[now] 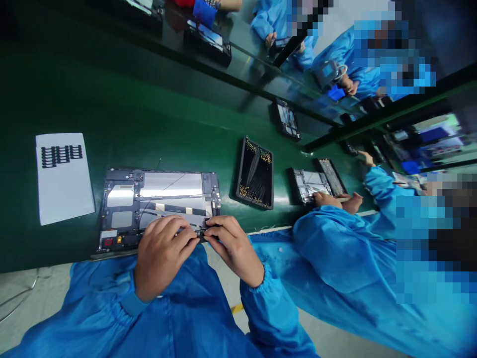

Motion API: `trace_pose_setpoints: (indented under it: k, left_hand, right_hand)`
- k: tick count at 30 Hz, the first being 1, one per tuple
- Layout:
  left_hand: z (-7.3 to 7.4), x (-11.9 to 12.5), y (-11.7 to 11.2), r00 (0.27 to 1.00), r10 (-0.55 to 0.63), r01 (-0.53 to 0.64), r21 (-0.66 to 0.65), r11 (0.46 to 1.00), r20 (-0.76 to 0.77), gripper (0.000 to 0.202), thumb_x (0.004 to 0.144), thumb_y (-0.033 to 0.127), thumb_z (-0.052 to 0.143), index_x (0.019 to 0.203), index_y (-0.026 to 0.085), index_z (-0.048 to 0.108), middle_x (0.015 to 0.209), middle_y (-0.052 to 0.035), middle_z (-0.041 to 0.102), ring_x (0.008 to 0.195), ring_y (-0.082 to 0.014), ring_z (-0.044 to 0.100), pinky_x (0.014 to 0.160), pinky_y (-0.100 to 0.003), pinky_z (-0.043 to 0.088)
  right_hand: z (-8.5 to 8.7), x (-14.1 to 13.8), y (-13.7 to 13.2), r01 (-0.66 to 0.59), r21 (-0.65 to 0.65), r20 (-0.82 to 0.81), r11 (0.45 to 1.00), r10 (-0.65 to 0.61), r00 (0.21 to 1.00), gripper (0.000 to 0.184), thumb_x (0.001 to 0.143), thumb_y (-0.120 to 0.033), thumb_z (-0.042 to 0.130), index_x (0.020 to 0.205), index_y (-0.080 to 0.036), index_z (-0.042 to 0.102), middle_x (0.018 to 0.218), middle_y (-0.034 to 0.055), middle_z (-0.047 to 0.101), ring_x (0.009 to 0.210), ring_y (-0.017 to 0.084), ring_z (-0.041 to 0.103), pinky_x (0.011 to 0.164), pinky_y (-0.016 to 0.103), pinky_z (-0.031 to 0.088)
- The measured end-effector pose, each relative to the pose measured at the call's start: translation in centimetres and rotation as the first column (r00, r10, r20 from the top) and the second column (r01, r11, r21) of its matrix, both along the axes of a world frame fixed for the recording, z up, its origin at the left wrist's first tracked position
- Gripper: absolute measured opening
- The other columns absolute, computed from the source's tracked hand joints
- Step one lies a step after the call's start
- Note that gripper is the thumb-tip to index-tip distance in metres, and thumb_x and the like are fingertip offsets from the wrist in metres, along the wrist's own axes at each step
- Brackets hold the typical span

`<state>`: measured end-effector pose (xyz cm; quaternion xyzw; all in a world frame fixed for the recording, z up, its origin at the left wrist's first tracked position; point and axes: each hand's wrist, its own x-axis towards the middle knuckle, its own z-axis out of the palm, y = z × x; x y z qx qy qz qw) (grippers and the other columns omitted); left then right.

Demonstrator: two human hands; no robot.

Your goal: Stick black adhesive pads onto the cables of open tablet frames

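An opened tablet chassis (149, 196) with silver shielding and black cables lies on the green conveyor belt (130, 114) right in front of me. My left hand (160, 256) and my right hand (233, 248) meet at its near edge, fingers pinched together on a small dark part (201, 232) that is too small to name. Both wrists come out of blue smock sleeves.
A white sheet (63, 176) carrying rows of small black pieces lies left of the tablet. A black tray (256, 173) of tiny parts sits to the right. Beyond it a co-worker's hands (337, 201) rest on another opened tablet (311, 184). More people in blue work across the belt.
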<state>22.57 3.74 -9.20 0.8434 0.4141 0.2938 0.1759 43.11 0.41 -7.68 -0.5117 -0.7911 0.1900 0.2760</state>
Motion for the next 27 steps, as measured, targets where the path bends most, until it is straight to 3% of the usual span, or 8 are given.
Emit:
trace_pose_setpoints:
  k: [8,27]
  left_hand:
    - [-0.1,0.2,0.0,1.000,0.012,-0.011,0.030,0.999,-0.020,0.011,0.096,0.023,0.061,0.087,0.023,0.067,0.095,-0.0014,0.069,0.101,-0.0230,0.062,0.087,-0.039,0.043]
    - [-0.4,0.3,-0.1,1.000,0.022,-0.021,0.051,0.998,-0.013,0.012,0.095,0.022,0.061,0.086,0.023,0.068,0.095,-0.0022,0.070,0.103,-0.0238,0.064,0.087,-0.039,0.045]
  right_hand:
    - [0.0,-0.7,0.1,0.008,0.020,0.051,1.000,-0.009,0.999,0.008,0.101,-0.017,0.057,0.105,-0.020,0.063,0.109,0.0097,0.066,0.105,0.022,0.060,0.089,0.040,0.056]
    - [-0.6,-1.2,-0.8,0.087,-0.016,-0.006,0.996,-0.087,0.996,0.012,0.100,-0.015,0.056,0.109,-0.022,0.062,0.112,0.0091,0.065,0.109,0.022,0.060,0.097,0.043,0.054]
